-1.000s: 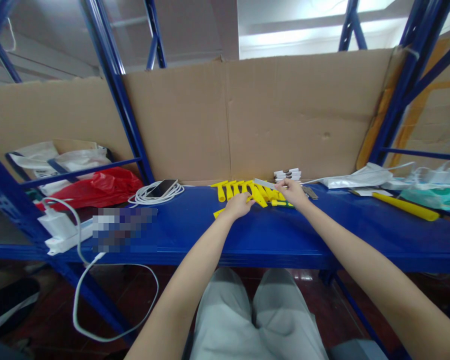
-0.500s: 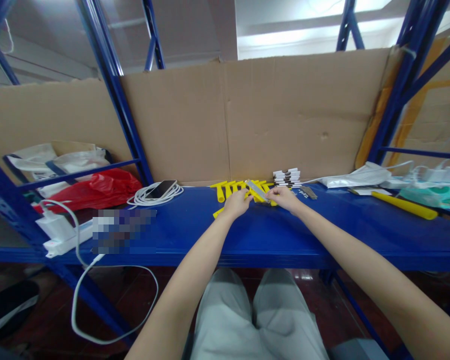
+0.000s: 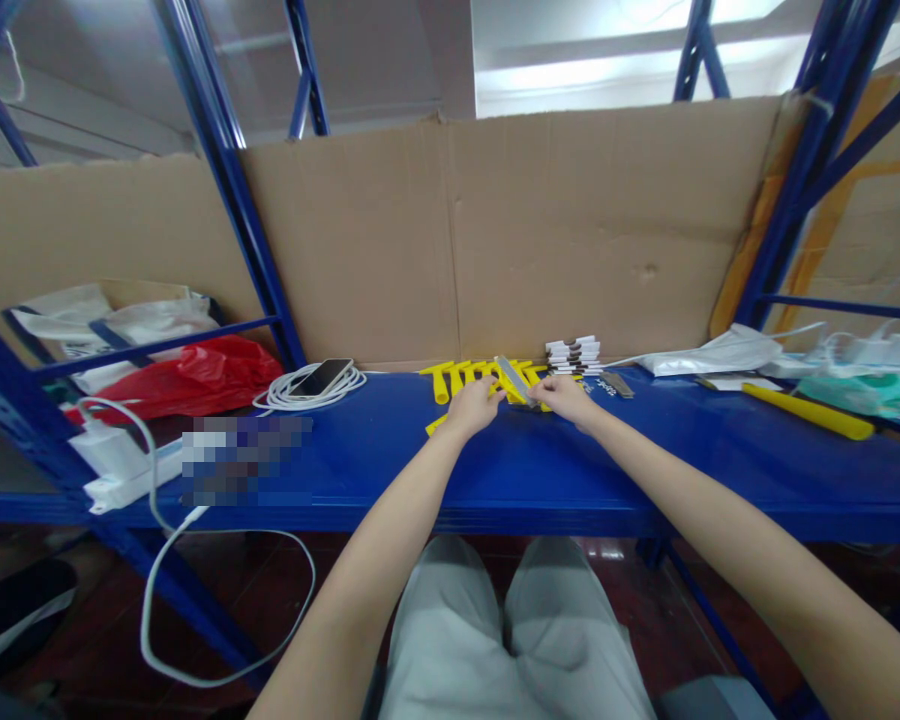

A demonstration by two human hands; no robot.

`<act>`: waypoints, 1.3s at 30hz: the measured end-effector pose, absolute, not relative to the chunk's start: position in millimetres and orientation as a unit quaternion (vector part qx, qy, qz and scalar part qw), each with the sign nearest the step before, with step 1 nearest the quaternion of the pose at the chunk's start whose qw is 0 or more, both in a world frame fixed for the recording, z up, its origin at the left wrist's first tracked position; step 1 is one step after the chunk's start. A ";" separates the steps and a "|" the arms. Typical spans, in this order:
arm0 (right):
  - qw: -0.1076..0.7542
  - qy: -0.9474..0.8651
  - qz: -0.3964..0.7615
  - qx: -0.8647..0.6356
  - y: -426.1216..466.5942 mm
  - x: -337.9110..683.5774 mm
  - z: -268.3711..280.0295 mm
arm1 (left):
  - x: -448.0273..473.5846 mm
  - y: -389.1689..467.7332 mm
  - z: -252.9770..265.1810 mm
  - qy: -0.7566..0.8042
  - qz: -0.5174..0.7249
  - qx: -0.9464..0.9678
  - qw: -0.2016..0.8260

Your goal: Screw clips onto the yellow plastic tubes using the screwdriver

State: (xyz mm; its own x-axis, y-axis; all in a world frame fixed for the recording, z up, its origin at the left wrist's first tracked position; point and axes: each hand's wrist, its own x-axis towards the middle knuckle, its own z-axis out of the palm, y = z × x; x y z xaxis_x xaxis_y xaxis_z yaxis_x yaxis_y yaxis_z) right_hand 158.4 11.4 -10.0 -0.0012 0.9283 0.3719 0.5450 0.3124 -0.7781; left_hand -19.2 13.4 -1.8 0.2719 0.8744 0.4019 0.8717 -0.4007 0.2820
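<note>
My left hand (image 3: 474, 404) is closed round a yellow scraper (image 3: 436, 425), whose handle end sticks out below the palm toward the left. The fingers of my right hand (image 3: 568, 395) pinch the lower right end of a flat grey blade (image 3: 514, 377), which lies slantwise along the scraper's yellow head. Both hands are close together just above the blue shelf. Behind them several yellow T-shaped scrapers (image 3: 441, 384) lie in a row. Small grey metal plates (image 3: 616, 384) lie to the right of my right hand.
White pieces with dark marks (image 3: 573, 355) are stacked against the cardboard panel (image 3: 540, 230). A phone (image 3: 327, 377) rests on a coiled white cable (image 3: 277, 397) at left, near a red bag (image 3: 217, 380). To the right lie a white packet (image 3: 709, 352) and a long yellow object (image 3: 810, 412).
The grey blade has turned slightly between my hands, its upper end shifting right. Both hands stay in nearly the same place.
</note>
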 end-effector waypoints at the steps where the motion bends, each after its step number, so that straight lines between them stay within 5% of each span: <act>1: 0.451 -0.671 0.211 -0.550 11.5 158.2 -10.0 | -19.2 13.0 -1.4 0.549 0.253 0.797 0.004; 39: 0.443 -0.667 0.218 -0.558 7.2 154.8 -4.2 | -20.8 4.7 1.5 0.515 0.240 0.823 0.015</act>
State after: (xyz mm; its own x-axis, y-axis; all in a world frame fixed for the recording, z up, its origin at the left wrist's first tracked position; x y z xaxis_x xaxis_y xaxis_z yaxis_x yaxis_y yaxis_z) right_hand 154.8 7.2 -4.2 0.0152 0.9377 0.3470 0.5516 0.2816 -0.7852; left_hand -20.8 4.7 1.5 0.3541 0.8544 0.3803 0.8404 -0.4692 0.2715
